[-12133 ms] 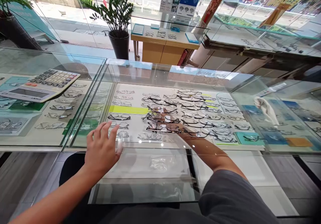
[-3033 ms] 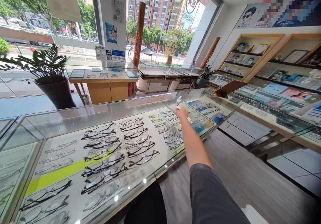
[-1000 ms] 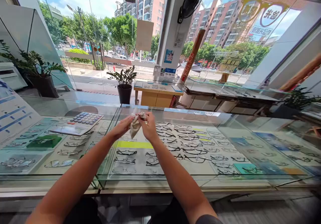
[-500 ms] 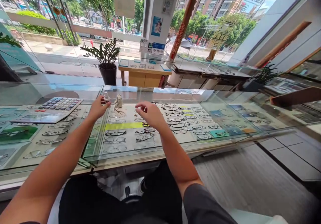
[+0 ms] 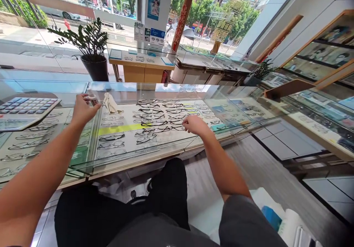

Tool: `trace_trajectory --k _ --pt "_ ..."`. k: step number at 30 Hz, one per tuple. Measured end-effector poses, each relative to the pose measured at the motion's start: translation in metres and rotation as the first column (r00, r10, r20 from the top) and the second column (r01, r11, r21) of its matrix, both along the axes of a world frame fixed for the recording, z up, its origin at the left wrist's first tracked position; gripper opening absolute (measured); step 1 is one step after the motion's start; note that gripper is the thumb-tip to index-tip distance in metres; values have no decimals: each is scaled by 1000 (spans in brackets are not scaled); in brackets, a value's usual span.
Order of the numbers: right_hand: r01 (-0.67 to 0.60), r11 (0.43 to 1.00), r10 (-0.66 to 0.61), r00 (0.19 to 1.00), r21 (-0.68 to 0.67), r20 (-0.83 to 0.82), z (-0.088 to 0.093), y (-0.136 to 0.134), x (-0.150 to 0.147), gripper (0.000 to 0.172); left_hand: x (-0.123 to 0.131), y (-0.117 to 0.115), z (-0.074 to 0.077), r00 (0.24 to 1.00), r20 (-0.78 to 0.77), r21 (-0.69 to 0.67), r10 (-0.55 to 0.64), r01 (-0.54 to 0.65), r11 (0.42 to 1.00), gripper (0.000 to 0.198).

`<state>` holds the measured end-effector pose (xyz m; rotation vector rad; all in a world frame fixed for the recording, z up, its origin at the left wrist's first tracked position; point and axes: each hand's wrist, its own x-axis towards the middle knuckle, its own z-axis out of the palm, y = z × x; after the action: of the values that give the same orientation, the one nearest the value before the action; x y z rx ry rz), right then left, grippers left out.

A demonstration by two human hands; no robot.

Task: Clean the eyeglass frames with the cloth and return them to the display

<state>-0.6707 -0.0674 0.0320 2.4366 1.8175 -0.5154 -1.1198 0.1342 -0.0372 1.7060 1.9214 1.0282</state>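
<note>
At about 9 o'clock in the head view, the left hand has its thumb and fingers partly closed around a small bottle, over the glass-topped desk near its far rim. Whether the base touches the glass, I cannot tell. The right hand, just toward 3 o'clock from the middle, is loosely curled over eyeglass frames displayed under the glass; a pale spot shows at its fingertips, but whether it pinches anything I cannot tell. A crumpled cloth lies at 3 o'clock from the bottle, a calculator at 9.

A light, steady grip with the base level looks best, clear of the seam between panes, letting go only once the bottle stands firm.

The bottle's long axis is near upright, its top leaning slightly toward 11 o'clock, its base toward 5.
</note>
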Motion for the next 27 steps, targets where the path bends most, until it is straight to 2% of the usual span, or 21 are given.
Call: trace_trajectory --k 2,4,7,10,13,15,16,18,20,22,24,25,27 --pt "3 1000 -3 1000 -6 3 -4 3 -4 25 5 -9 6 996 -36 63 85 -83 995 79" --pt "12 1000 -11 1000 -16 15 -7 6 -7 24 11 -19 12 990 -53 125 131 -124 984 81" --pt "24 999 -22 998 -27 56 -8 10 -10 21 19 -30 17 988 -54 230 142 -126 965 81" --pt "22 999 -17 994 -44 112 -1 9 -11 14 24 -37 19 988 -85 306 128 -96 947 79" --pt "3 999 3 987 -35 164 25 9 -3 14 28 -41 19 987 -111 353 119 -72 933 79" --pt "-41 999 34 976 29 213 54 18 8 17 31 -44 20 985 -130 390 110 -51 919 78" --pt "-114 989 87 959 90 268 72 27 15 18 33 -46 21 985 -140 411 100 -34 911 77" --pt "-278 932 176 908 233 380 110 54 27 23 37 -49 22 986 -152 451 74 3 892 75" --pt "-435 843 272 852 316 447 147 88 34 33 41 -51 24 986 -158 477 45 36 878 68" --pt "-516 764 314 822 388 475 174 121 31 37 42 -53 25 987 -160 492 9 72 867 51" --pt "-550 668 359 828 501 431 186 144 16 30 41 -54 25 986 -163 517 -44 123 847 29" --pt "-549 620 391 835 560 387 184 150 4 26 39 -54 25 984 -159 538 -74 149 830 32" --pt "-513 531 480 838 674 260 167 152 -25 17 36 -54 24 979 -146 583 -143 202 787 55"
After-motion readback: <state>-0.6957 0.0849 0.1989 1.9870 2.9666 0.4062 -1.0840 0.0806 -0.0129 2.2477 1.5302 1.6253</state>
